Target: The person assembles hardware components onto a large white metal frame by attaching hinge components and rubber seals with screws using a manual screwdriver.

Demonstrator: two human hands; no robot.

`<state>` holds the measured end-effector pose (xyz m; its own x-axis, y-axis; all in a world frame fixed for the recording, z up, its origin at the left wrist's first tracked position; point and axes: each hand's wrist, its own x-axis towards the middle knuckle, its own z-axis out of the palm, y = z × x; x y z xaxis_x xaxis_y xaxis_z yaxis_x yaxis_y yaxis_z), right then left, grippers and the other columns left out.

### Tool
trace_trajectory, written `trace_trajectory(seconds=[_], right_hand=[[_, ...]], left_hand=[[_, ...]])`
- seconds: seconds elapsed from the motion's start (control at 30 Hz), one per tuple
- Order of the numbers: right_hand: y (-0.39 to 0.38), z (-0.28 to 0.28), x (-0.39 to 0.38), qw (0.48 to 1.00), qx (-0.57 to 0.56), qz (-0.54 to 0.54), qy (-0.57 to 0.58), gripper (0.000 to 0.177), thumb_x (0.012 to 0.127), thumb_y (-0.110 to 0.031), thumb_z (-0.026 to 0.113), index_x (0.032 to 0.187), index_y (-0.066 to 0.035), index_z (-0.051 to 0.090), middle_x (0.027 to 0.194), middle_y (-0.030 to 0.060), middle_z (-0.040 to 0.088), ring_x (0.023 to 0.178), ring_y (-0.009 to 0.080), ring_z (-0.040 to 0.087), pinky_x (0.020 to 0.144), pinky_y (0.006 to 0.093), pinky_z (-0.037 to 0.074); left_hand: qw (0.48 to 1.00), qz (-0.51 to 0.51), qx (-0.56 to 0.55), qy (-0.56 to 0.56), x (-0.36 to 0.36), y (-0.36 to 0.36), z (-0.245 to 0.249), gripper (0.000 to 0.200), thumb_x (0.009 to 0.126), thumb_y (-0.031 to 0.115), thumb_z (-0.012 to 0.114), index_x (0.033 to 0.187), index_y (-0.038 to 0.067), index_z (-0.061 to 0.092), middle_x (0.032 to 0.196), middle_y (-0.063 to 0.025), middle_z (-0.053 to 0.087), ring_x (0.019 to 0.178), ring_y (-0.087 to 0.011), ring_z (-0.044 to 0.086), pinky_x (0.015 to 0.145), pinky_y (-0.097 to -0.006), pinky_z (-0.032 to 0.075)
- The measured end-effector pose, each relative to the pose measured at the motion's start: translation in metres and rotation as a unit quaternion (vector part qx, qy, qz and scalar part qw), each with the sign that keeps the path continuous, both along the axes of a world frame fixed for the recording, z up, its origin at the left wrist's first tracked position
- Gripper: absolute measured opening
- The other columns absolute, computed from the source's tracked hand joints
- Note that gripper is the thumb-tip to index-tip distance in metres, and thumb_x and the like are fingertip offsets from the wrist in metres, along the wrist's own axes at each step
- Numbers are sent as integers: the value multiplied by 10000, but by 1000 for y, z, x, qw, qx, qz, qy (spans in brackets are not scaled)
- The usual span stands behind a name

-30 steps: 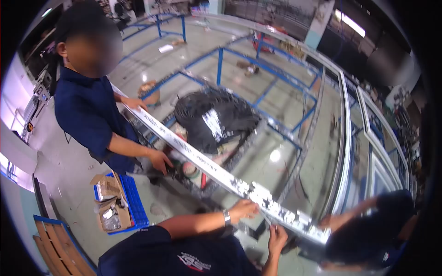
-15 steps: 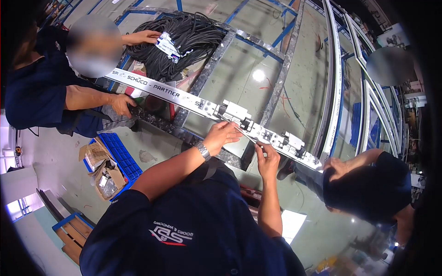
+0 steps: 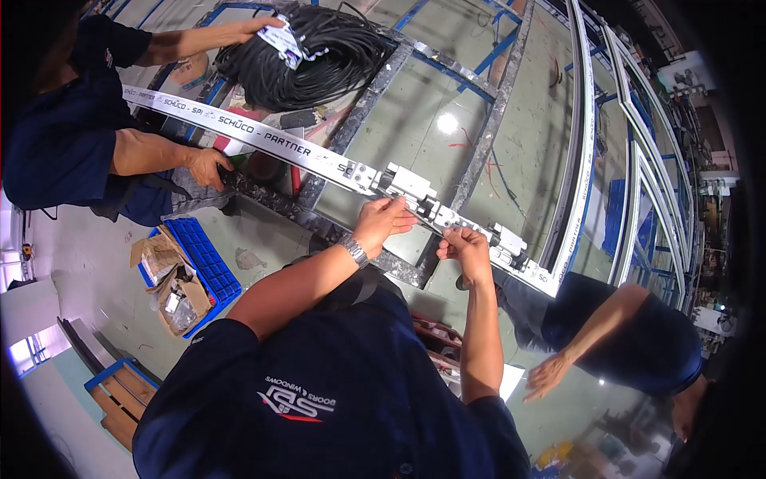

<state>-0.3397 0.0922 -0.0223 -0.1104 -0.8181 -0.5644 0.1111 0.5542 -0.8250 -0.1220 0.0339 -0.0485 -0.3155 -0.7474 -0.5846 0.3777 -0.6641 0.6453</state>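
A white profile (image 3: pixel 263 137) printed "SCHÜCO - PARTNER" crosses in front of me, with white hinges (image 3: pixel 408 182) and metal fittings along its right half. My left hand (image 3: pixel 383 225), with a watch on the wrist, is at the profile's near edge just below the hinge, its fingers stretched out. Closed in a pinch, my right hand (image 3: pixel 467 249) holds a thin rod-shaped tool (image 3: pixel 427 226), which slants up towards the left hand's fingertips and the fittings. The tool's far tip and exact kind are hard to make out.
A co-worker at left has one hand at a label (image 3: pixel 281 44) on a black coil (image 3: pixel 319 64), the other on the dark rack (image 3: pixel 255 198). Another person's hand (image 3: pixel 550 375) is at right. A blue crate (image 3: pixel 209 271) with cardboard sits on the floor. White frames (image 3: pixel 589 144) stand at right.
My right hand has shifted slightly up and right with the tool. The right person's hand has left the profile and dropped lower. The left person's upper hand has moved up and left with the label.
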Motion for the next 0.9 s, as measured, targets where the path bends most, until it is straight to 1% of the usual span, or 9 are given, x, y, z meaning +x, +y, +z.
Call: trace_trajectory(seconds=[0.1,0.17,0.23,0.27,0.4,0.57,0.63,0.77,0.9], right_hand=[[-1,4,2,996,-54,46,55,150,931,-118,670,893,27,678,730,64,670,631,136,638,606,280,541],[3,7,7,914,-192,122,336,170,926,-139,683,914,31,684,736,85,681,622,141,641,593,298,521],[7,17,8,787,-292,165,517,194,923,-138,691,936,55,688,732,99,678,633,134,646,604,302,516],[10,7,3,767,-280,179,548,199,920,-147,692,946,50,689,722,123,678,620,135,644,588,314,507],[5,5,7,943,-165,69,282,252,879,-238,725,845,10,690,628,179,625,560,267,641,547,359,480],[-27,45,-8,816,-173,331,442,257,889,-247,689,859,8,702,679,242,631,665,408,650,623,449,503],[-38,58,-6,813,-136,368,431,259,892,-250,680,850,4,708,707,257,632,717,444,638,653,484,499],[-36,47,-6,656,-276,375,594,281,910,-245,660,763,-7,638,705,195,642,626,398,632,596,463,505],[-18,36,4,613,-314,307,657,268,905,-215,668,726,-42,569,673,125,620,641,336,648,560,431,501]], left_hand=[[1000,9,4,11,1,-2,0,292,1011,274,583,1076,-11,591,1025,-139,659,971,-261,698,845,-355,581],[1000,15,4,22,0,-3,-2,287,1009,269,584,1072,-11,595,1002,-131,663,947,-252,703,828,-347,583],[999,20,4,28,1,-3,-2,283,1006,262,587,1065,-15,602,959,-121,672,905,-237,711,793,-330,588],[1000,16,6,21,1,-3,-2,277,1006,259,588,1063,-12,603,958,-122,672,897,-236,712,786,-328,586],[999,21,13,31,0,-1,-7,268,995,255,605,1060,-5,604,959,-132,679,903,-237,712,781,-327,585],[997,47,26,58,-1,-2,-10,283,978,262,629,1066,-5,596,978,-163,682,916,-262,711,790,-346,588],[997,41,26,56,-1,-4,-7,265,998,254,598,1061,-4,594,983,-153,668,956,-266,701,835,-366,586],[997,41,24,66,-3,-6,2,295,1003,284,590,1079,-1,588,1050,-155,640,1017,-263,683,884,-365,570],[994,47,42,88,-3,-6,5,307,996,291,605,1079,-4,578,1068,-155,628,1043,-264,673,913,-375,562]])
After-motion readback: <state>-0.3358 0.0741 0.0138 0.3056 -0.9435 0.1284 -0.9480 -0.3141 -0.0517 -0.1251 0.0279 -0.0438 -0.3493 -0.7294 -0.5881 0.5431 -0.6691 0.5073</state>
